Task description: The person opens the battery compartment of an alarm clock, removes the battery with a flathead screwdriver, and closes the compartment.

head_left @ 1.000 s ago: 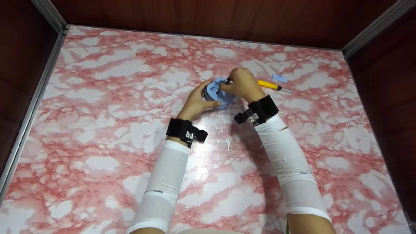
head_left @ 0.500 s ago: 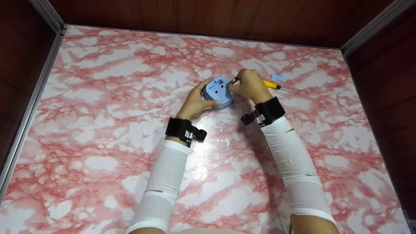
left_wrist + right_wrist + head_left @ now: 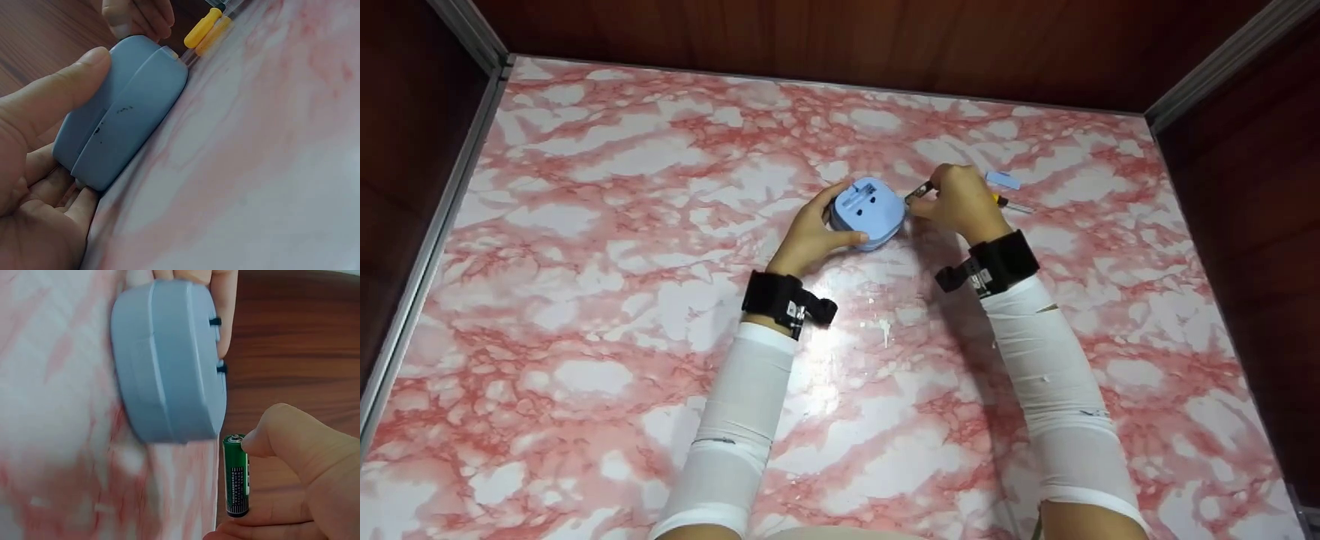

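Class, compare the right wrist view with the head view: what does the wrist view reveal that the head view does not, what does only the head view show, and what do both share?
Only the right wrist view shows that the right hand pinches a green cylindrical battery, held beside the device, not in it.

Only the head view shows the yellow-handled screwdriver, the small pale blue flat piece, both white sleeves and the whole pink marbled tabletop.

Both show the rounded pale blue plastic device, gripped by the left hand, on that tabletop.

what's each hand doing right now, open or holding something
Left hand: closed around the blue device, steadying it on the table.
Right hand: pinching a green battery.
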Available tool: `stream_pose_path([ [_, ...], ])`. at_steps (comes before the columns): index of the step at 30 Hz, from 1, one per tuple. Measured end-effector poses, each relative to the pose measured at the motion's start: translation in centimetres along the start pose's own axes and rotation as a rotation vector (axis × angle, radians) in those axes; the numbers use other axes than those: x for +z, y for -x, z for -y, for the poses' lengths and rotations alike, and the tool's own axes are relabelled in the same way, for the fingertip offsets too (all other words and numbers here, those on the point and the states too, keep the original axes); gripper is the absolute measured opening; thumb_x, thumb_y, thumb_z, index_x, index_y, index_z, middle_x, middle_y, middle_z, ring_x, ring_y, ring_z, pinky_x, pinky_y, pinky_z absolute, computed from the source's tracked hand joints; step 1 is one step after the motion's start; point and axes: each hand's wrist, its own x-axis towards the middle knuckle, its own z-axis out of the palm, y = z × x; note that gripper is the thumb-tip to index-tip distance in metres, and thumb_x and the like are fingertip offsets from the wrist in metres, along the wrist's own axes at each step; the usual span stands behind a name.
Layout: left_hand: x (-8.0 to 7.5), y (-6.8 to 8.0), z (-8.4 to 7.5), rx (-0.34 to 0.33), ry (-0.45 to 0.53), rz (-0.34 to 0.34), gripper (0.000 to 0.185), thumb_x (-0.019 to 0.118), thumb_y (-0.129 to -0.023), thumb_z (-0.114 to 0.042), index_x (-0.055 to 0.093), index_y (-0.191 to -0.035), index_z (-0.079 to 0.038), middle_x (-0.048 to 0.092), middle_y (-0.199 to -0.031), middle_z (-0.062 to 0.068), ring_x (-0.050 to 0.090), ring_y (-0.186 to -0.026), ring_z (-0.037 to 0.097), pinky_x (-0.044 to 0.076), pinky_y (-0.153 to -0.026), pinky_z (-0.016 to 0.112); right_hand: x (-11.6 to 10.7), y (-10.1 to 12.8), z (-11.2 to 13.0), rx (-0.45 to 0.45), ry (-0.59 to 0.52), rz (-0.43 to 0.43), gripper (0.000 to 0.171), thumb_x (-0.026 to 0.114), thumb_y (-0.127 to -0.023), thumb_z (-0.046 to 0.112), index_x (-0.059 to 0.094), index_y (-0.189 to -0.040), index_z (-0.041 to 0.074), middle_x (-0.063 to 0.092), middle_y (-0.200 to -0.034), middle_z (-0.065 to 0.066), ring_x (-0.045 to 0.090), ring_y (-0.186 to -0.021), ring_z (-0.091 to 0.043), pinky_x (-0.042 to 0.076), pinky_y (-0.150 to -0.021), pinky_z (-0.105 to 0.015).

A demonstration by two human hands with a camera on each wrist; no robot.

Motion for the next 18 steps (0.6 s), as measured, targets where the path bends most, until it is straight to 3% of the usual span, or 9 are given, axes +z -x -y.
stream_pose_path([
  [7, 0.1, 0.0, 0.0, -0.005, 0.029, 0.006, 0.095, 0.089, -0.075, -0.003, 0.041, -0.156, -0.017, 0.036, -0.161, 0.006, 0.031, -0.15, 0.02, 0.037, -0.115, 0.022, -1.0, 1.1, -1.8, 0.004, -0.035, -0.027, 0.032, 0.076, -0.087, 0.021, 0.052, -0.073, 0.005, 0.045, -0.067, -0.005, 0.032, -0.053, -0.015, 0.027, -0.05, -0.03],
  [13, 0.1, 0.1, -0.2, -0.035, 0.072, 0.005, 0.095, 0.089, -0.074, -0.001, 0.042, -0.155, -0.019, 0.036, -0.162, 0.004, 0.032, -0.149, 0.019, 0.039, -0.114, 0.023, -1.5, 1.9, -3.4, 0.014, -0.032, -0.046, 0.024, 0.074, -0.086, 0.018, 0.061, -0.076, 0.001, 0.066, -0.077, -0.015, 0.052, -0.061, -0.021, 0.042, -0.058, -0.031],
  [18, 0.2, 0.0, -0.2, -0.053, 0.075, 0.005, 0.096, 0.089, -0.074, -0.002, 0.042, -0.155, -0.021, 0.036, -0.162, 0.003, 0.031, -0.15, 0.019, 0.037, -0.116, 0.024, -2.1, 2.7, -4.9, 0.067, -0.024, -0.055, 0.027, 0.074, -0.086, 0.019, 0.068, -0.084, -0.007, 0.071, -0.09, -0.023, 0.063, -0.073, -0.03, 0.051, -0.066, -0.038],
])
